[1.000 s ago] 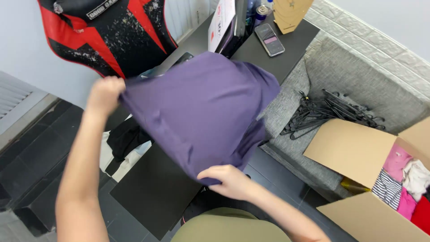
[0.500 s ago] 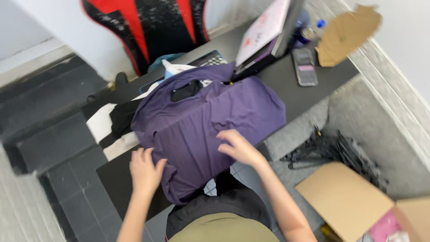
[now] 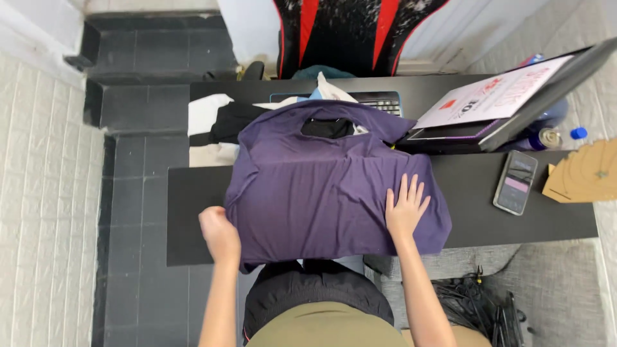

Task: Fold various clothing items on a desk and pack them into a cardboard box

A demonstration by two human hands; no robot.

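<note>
Black desk [image 3: 193,193] | purple shirt [image 3: 308,186] under right hand [image 3: 405,209] | left hand [image 3: 218,232] gripping edge

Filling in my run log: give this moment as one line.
left hand: grips purple shirt edge | right hand: flat on shirt | shirt: spread on black table

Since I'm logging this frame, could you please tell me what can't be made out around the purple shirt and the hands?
- Head view: left hand fingers curl under the purple shirt hem; grip hidden.
- Desk beneath the shirt: covered.
- Black garment: partly under the shirt, shape unclear.
- Right hand lies flat; nothing hidden.
- Phone screen: too small.
</note>
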